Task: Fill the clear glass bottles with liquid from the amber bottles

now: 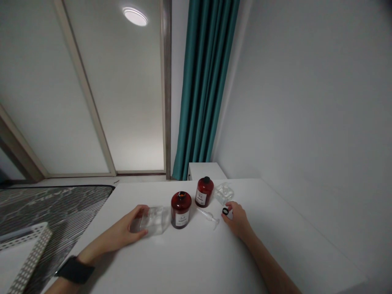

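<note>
At the left of the white table, my left hand [134, 228] is wrapped round the end of a clear, boxy container [153, 220] lying on its side. Just right of it stands a dark red bottle [180, 210] with an open neck and a white label. A second red bottle [204, 192], with a black top, stands behind it to the right. A clear pump [208, 215] lies on the table in front of that bottle. Right of the pump, my right hand [235, 218] pinches a small black cap [226, 211]. Near its fingertips lies a crumpled clear item [223, 192].
The white table [190, 261] meets a grey-white wall on the right. A small white cabinet [206, 170] and a green curtain [205, 81] stand beyond its far edge. A white perforated basket [27, 261] is at the lower left, over a striped rug [67, 208].
</note>
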A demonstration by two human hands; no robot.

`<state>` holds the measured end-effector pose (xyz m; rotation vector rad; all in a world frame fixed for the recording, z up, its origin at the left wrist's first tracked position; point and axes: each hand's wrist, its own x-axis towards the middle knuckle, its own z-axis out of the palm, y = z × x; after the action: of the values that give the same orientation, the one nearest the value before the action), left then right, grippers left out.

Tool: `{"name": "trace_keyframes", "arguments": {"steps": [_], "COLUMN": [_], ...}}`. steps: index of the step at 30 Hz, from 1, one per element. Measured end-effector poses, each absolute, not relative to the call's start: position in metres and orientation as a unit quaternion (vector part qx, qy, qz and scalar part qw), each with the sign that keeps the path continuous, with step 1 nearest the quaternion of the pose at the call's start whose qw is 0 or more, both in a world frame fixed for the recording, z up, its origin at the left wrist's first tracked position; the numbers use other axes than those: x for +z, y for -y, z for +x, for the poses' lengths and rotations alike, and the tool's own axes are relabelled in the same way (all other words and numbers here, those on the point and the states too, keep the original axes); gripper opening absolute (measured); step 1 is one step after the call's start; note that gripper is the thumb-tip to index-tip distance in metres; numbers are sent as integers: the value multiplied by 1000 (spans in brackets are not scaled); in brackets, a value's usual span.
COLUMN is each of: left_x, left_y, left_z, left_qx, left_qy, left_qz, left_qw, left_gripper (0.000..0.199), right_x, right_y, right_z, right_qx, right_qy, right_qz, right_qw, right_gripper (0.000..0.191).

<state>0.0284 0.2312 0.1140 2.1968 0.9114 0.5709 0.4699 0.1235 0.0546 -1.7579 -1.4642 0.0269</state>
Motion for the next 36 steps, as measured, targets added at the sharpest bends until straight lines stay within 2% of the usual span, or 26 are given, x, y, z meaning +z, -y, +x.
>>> {"name": "trace_keyframes", "arguments": {"steps": [6,11,15,20,25,32,36], "left_x": [128,137,133,132,130,122,119], "left_y": [-225,-219,-219,-220,-222,-223,-223], "left_z": [34,38,39,39,37,33,33], "left_qx": [222,223,233,219,240,254,260], "left_qy": [-361,-374,-378,-369,-372,-369,-372], "left_qz": [835,833,833,842,835,832,827], "left_qw": [351,341,331,326,326,327,333], "left_gripper": [53,51,51,48,49,51,53], "right_x": [65,85,100,111,123,151,175], "right_y": [-119,-117,-112,-106,-110,-138,-158], "right_z": [464,449,430,406,390,366,347], "right_qx": [66,168,254,307,299,216,203], "right_qy": [562,544,526,522,533,546,599], "right_qz": [-678,-616,-550,-504,-503,-493,-477], "right_qw": [469,545,598,616,611,642,610], "right_gripper": [24,30,42,35,27,23,13]}}
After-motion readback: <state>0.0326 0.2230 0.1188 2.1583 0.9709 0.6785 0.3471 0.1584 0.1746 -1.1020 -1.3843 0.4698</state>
